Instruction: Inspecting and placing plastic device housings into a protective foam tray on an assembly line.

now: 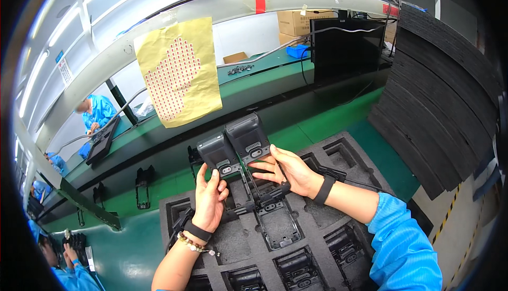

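My left hand [209,200] grips a dark grey handheld device [217,156] by its lower end, holding it upright above a black foam tray [338,156]. My right hand [292,173] holds a second, similar grey device [248,140] right beside the first; the two touch side by side. Both devices show their backs, with small label patches and contact strips. Below them a black plastic frame part [276,225] lies in a tray pocket. Each wrist wears a black strap, and the left also has a bead bracelet.
A yellow sheet of red dot stickers [179,71] hangs from the white rail above the green conveyor [264,87]. A tall stack of black foam trays [450,95] stands at the right. A black monitor [346,42] and cardboard boxes sit behind. People in blue coats work at the left.
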`<state>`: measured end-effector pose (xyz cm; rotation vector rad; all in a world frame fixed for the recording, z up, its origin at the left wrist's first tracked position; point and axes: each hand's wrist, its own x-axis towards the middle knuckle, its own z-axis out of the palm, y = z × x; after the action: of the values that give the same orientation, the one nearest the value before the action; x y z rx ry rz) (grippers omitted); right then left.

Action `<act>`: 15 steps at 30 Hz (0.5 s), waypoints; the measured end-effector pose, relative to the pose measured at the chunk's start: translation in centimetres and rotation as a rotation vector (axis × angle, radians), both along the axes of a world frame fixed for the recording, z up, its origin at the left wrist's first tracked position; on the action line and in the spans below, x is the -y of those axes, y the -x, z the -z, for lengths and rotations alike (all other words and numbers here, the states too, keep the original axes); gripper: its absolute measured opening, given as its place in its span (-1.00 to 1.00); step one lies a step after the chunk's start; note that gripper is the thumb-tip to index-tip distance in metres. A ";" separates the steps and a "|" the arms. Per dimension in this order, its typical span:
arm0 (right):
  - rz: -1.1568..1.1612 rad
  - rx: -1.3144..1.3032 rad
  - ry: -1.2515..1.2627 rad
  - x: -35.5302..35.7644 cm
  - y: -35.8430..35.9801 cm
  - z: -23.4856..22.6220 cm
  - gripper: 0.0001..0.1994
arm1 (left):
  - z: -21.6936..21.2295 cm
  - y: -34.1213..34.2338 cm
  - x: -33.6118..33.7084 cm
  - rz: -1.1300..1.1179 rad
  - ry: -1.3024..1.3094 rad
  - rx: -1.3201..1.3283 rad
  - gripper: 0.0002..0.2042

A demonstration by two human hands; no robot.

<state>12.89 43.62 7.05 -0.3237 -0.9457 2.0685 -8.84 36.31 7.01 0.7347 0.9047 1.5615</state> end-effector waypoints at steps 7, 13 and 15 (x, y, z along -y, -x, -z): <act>0.003 0.036 0.003 0.0 0.1 0.2 -0.58 | 0.7 0.5 -0.1 0.067 -0.060 -0.005 -0.82; 0.010 0.099 -0.003 0.2 0.0 -0.2 -0.59 | 0.4 0.4 -0.1 0.092 -0.072 -0.023 -0.88; 0.013 0.104 -0.006 0.3 0.0 -0.2 -0.60 | 0.8 0.8 -0.2 0.093 -0.058 -0.021 -0.86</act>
<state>12.87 43.32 7.20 -0.4365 -1.0088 2.0530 -9.61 36.48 6.20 0.8243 0.8314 1.5056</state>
